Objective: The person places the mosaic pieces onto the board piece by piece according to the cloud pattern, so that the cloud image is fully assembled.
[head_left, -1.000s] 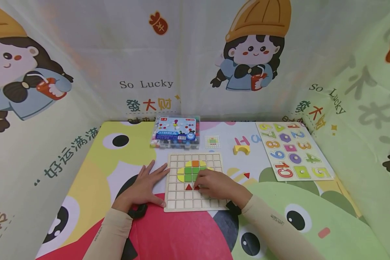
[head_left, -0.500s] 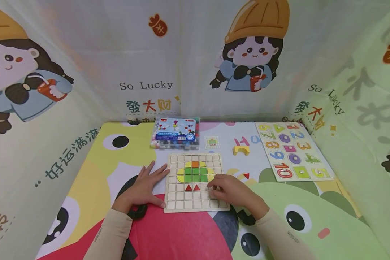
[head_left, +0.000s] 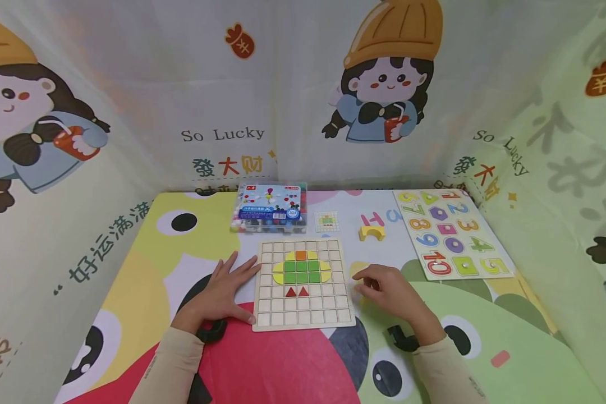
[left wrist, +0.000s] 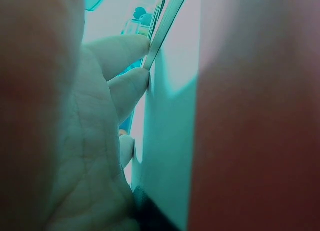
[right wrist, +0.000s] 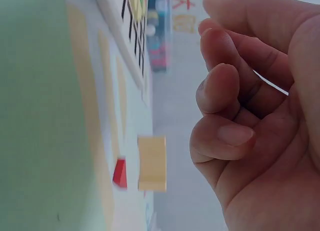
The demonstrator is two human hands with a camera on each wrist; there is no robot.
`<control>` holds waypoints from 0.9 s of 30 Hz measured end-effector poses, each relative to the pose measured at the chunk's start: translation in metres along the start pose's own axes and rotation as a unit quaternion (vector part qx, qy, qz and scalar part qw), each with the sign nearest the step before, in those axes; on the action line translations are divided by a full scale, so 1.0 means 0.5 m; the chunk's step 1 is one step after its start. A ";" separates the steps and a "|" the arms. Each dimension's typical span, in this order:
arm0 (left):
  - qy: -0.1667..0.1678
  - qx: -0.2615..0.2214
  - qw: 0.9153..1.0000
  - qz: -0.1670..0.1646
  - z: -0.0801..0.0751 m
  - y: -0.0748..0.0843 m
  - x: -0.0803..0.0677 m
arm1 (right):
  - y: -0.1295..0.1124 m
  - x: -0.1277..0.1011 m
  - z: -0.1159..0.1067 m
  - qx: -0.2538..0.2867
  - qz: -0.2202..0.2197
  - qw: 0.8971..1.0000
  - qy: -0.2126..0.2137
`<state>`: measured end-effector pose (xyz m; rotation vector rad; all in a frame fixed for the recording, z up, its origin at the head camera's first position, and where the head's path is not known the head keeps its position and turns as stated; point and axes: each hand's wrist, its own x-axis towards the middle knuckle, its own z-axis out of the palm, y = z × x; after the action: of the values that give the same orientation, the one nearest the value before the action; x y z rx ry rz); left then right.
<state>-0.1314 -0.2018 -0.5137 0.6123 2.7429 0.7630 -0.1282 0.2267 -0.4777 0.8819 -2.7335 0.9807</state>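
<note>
A wooden grid board (head_left: 303, 318) lies on the table between my hands. Set in its squares are green squares (head_left: 301, 272), an orange square (head_left: 300, 255), yellow rounded pieces and two red triangles (head_left: 303, 292). My left hand (head_left: 222, 294) is spread along the board's left side, fingertips and thumb touching its edge; the left wrist view shows fingers (left wrist: 127, 91) against that edge. Right of the board hovers my right hand (head_left: 391, 289), fingers loosely curled with nothing in them. A loose red triangle (right wrist: 120, 173) lies on the table in the right wrist view; in the head view this hand covers it.
Behind the board stand a clear plastic box (head_left: 269, 207) of small coloured parts and a small pattern card (head_left: 327, 221). A yellow arch block (head_left: 371, 233) sits to their right. Further right lies a number-and-shape puzzle board (head_left: 451, 233).
My right hand has come away from the second red triangle, leaving it beside the first, and moved right off the board. The left hand keeps its place.
</note>
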 end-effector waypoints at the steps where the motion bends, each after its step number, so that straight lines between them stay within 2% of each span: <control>1: 0.000 0.000 1.000 -0.001 0.000 0.000 -0.001 | 0.007 -0.002 -0.002 -0.003 -0.001 1.000 0.008; 8: 0.002 -0.011 1.000 0.001 -0.002 0.001 -0.002 | 0.049 -0.013 -0.017 -0.029 0.028 0.998 0.051; 16: 0.001 -0.006 1.000 0.005 -0.006 0.000 -0.002 | 0.083 -0.023 -0.019 -0.069 0.114 0.988 0.077; 21: -0.001 -0.009 1.000 0.004 -0.005 0.000 -0.001 | 0.095 -0.027 -0.020 -0.079 0.146 0.984 0.069; 27: 0.001 -0.008 1.000 0.005 -0.005 0.000 -0.002 | 0.103 -0.027 -0.022 -0.072 0.154 0.985 0.036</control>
<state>-0.1312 -0.2034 -0.5112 0.6215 2.7353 0.7874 -0.1466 0.2719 -0.5012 0.4001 -2.8875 0.8248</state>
